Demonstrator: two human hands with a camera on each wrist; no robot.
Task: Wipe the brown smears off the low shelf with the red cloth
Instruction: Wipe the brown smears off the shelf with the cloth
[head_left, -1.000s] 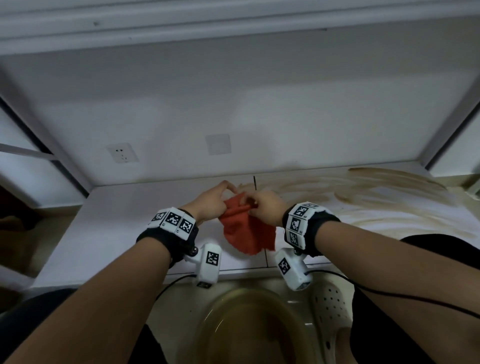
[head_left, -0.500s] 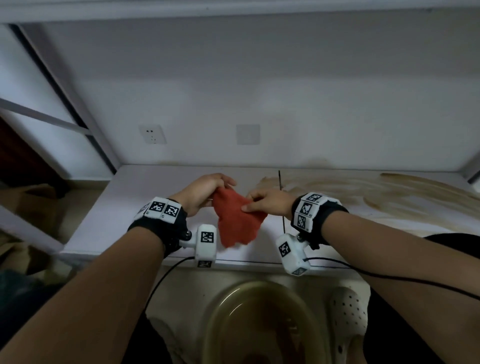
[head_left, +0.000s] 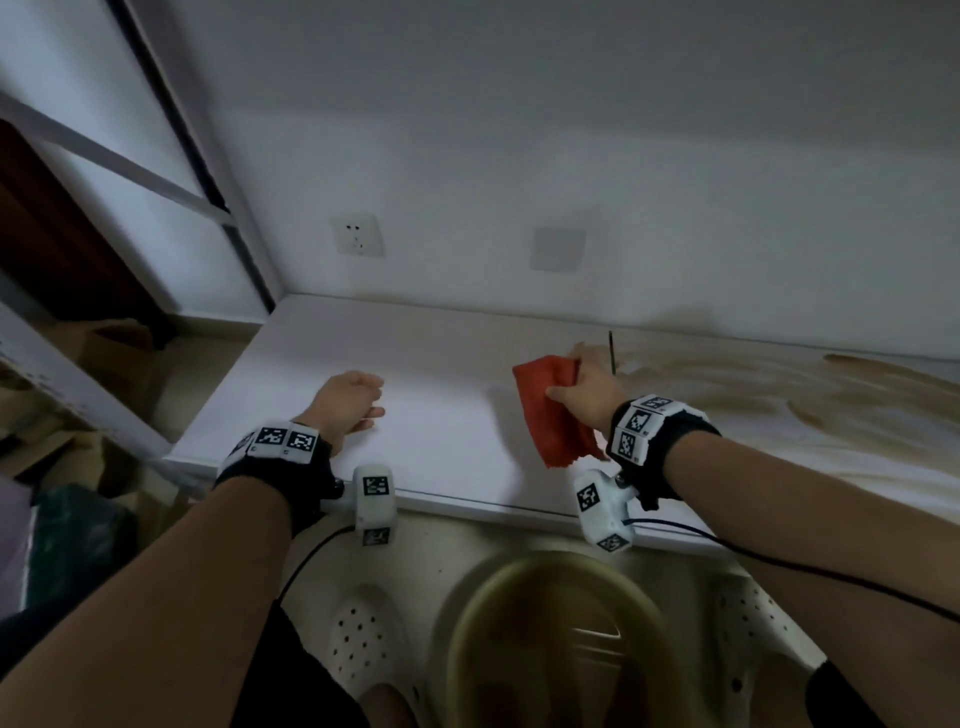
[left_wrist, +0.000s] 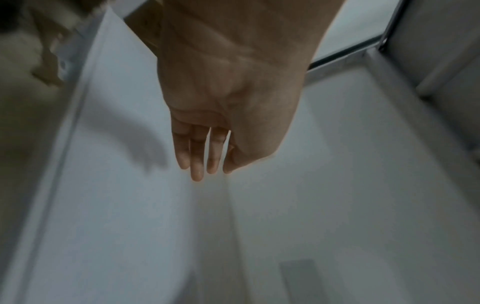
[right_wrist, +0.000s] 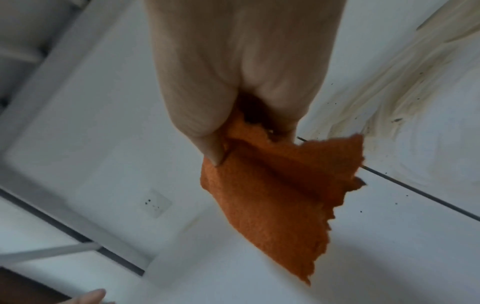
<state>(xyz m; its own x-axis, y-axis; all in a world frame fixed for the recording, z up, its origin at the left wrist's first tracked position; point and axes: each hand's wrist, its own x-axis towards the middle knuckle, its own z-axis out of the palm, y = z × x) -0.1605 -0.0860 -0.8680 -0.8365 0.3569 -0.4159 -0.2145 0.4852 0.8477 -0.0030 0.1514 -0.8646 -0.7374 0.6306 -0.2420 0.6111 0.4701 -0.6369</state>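
Right hand pinches the red cloth between thumb and curled fingers, cloth hanging just above the shelf, beside the brown smears. Left hand holds nothing, fingers relaxed and loosely together.

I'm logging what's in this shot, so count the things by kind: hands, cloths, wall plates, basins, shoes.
Hands: 2, left empty, right holding the cloth
Cloths: 1, red
Wall plates: 2, a socket and a blank plate
Basins: 1
Shoes: 2, white
Total: 8
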